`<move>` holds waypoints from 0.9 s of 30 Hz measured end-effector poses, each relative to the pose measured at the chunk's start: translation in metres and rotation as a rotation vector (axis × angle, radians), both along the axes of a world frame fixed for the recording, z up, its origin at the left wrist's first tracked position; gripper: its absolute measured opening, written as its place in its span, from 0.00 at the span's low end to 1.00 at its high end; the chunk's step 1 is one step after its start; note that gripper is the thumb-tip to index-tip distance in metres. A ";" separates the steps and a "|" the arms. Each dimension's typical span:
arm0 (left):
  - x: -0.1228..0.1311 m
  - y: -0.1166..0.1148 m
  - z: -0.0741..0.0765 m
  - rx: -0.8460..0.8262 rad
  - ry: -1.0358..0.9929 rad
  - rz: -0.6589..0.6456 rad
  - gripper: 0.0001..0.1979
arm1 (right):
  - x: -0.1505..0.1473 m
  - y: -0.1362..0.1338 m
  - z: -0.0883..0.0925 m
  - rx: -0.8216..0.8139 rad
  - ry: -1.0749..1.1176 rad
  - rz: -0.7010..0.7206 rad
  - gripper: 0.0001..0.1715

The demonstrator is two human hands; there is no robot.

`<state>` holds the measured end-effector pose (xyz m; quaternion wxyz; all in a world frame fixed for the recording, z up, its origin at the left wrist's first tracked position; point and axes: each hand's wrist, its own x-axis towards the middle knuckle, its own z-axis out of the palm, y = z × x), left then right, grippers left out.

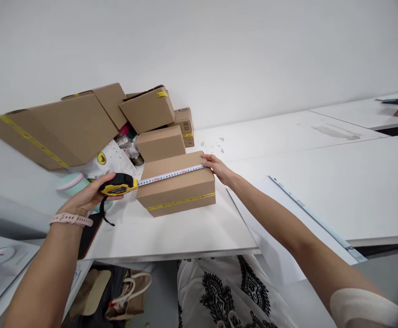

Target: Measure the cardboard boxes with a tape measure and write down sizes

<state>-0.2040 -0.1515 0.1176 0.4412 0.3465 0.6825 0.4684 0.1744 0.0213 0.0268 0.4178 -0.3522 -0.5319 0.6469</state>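
A yellow-and-black tape measure [119, 184] is gripped in my left hand [91, 193], at the left end of a cardboard box [180, 182]. Its white blade runs out across the top of the box to the far right edge. There my right hand [219, 167] pinches the blade's end against the box's corner, with thumb and fingers closed. Yellow tape crosses the front face of the box, which lies on the white table [178, 237]. A black wrist strap dangles from the tape measure.
More cardboard boxes [151, 109] are stacked at the back left against the wall. A mint container with a pink lid [69, 182] stands behind my left hand. On the right lie a white sheet [274, 218] and a long pale-blue strip [315, 218]. A paper bag [127, 300] sits below the table.
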 end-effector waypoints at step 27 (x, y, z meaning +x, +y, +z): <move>-0.012 0.033 -0.005 0.044 0.009 -0.046 0.22 | -0.004 -0.013 0.004 0.022 -0.109 -0.067 0.24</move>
